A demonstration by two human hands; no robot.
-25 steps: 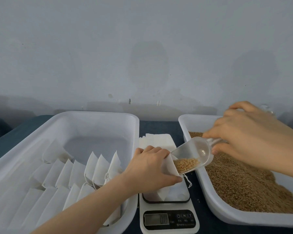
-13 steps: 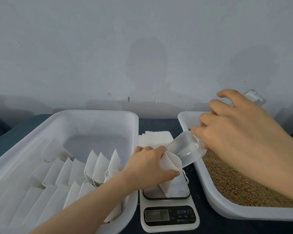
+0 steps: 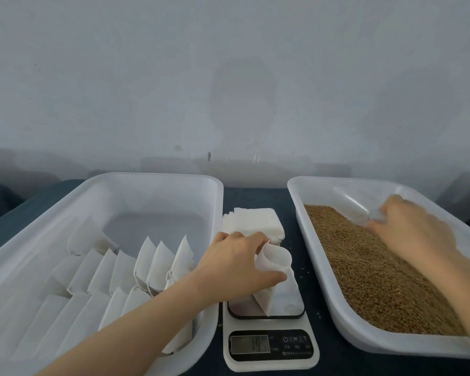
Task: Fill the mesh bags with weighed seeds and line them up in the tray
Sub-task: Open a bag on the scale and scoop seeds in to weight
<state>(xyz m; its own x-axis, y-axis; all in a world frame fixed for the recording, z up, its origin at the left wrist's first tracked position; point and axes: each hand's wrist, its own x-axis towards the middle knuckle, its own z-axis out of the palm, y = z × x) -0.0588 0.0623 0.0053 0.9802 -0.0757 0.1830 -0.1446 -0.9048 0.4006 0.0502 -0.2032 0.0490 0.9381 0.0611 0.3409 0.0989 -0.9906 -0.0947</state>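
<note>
My left hand (image 3: 235, 264) grips a white mesh bag (image 3: 276, 278) by its open mouth, and the bag stands on the white kitchen scale (image 3: 269, 346). My right hand (image 3: 413, 229) holds the handle of a clear plastic scoop (image 3: 350, 204) over the far end of the seed tray (image 3: 364, 337), which holds brown seeds (image 3: 369, 270). The scoop's bowl lies against the tray's back wall. At the left, a white tray (image 3: 158, 183) carries rows of filled bags (image 3: 158, 264) leaning on one another.
A stack of flat empty bags (image 3: 253, 221) lies on the dark tabletop (image 3: 255, 196) behind the scale. A few loose seeds lie beside the scale. A grey wall rises straight behind the trays.
My right hand tipped the scoop's seeds into the bag, then carried the empty scoop right and back to the far end of the seed tray. My left hand kept hold of the bag.
</note>
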